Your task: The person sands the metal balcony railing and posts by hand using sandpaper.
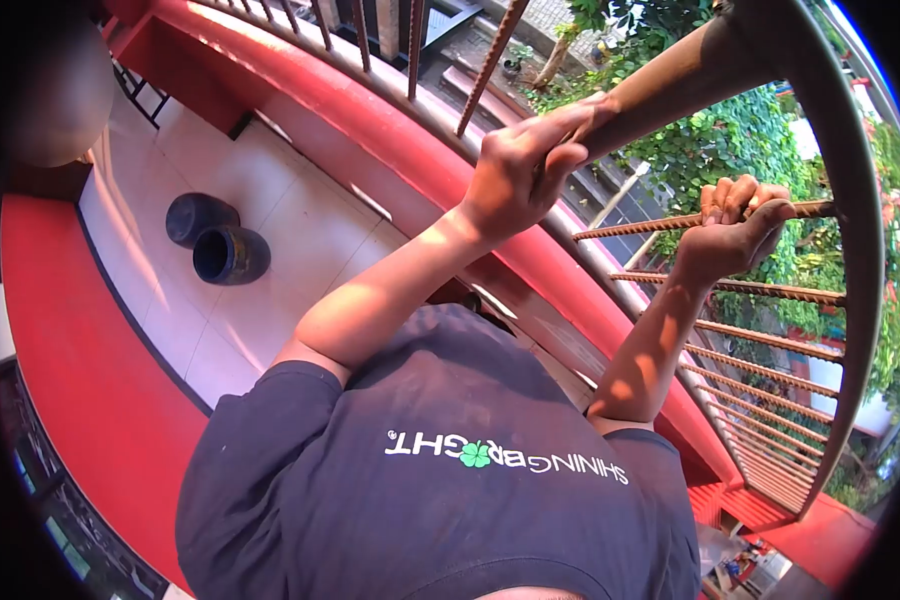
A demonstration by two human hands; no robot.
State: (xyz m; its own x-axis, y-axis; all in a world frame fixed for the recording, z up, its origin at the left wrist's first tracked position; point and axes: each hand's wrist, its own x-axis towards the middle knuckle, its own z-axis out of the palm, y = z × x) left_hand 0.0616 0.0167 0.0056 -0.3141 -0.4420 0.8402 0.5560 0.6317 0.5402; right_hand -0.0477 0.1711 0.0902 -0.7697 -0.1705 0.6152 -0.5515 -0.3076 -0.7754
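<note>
Along the railing (770, 342), the left hand (525, 165) grasps the brown handrail (685, 88); the right hand (735, 228) clenches a ribbed bar (640, 228), likely rigid, the ribs offering surer hold.

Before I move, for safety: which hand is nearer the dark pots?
Left. The left hand is on the rail, right of the pots; the right hand , on a bar, is farther right.
</note>
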